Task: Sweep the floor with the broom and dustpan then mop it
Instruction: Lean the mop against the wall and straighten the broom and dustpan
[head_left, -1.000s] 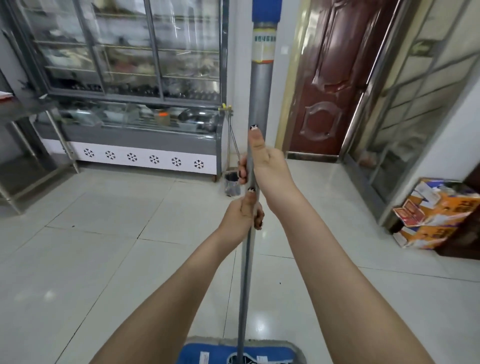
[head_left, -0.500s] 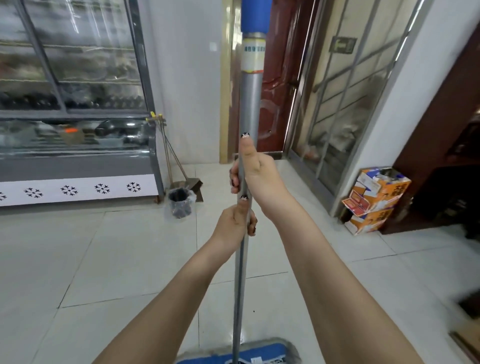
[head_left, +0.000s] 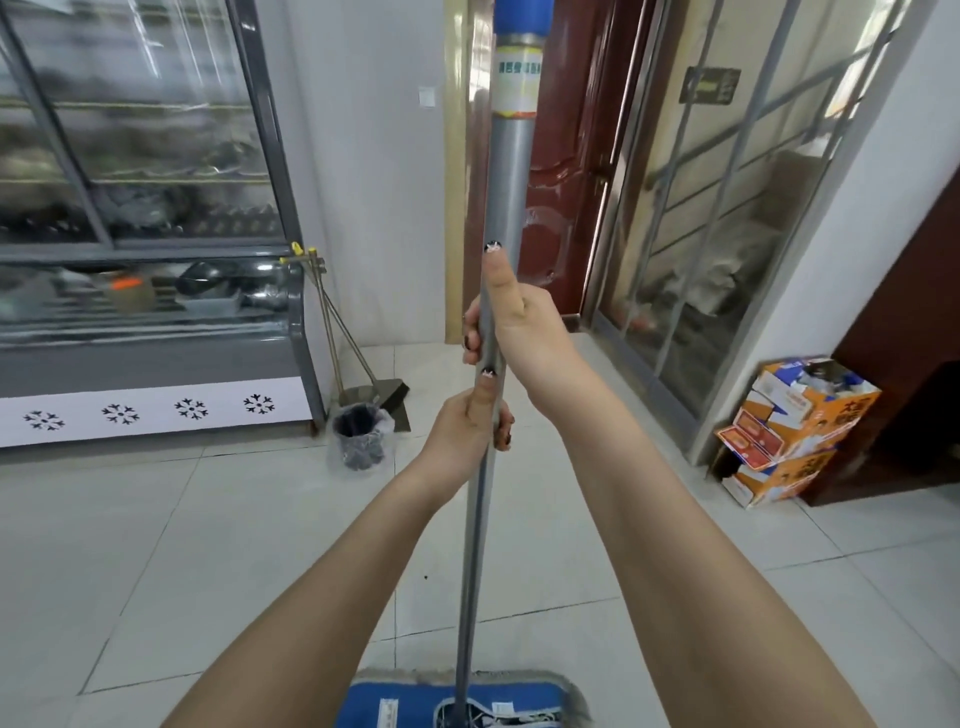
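Fingers mostly hidden behind mop handle.

Food shop, glass display counter, stacked cartons

1. The right hand grips the mop handle just above the left hand.
2. Below the grip, the handle runs down between the forearms to the mop head on the floor.
3. Left of the grip and farther off stands a bin. A dustpan is just behind it, beside the end of the display case.
4. Behind the grip stands a door.
5. Well to the right, cardboard boxes are stacked on the floor.
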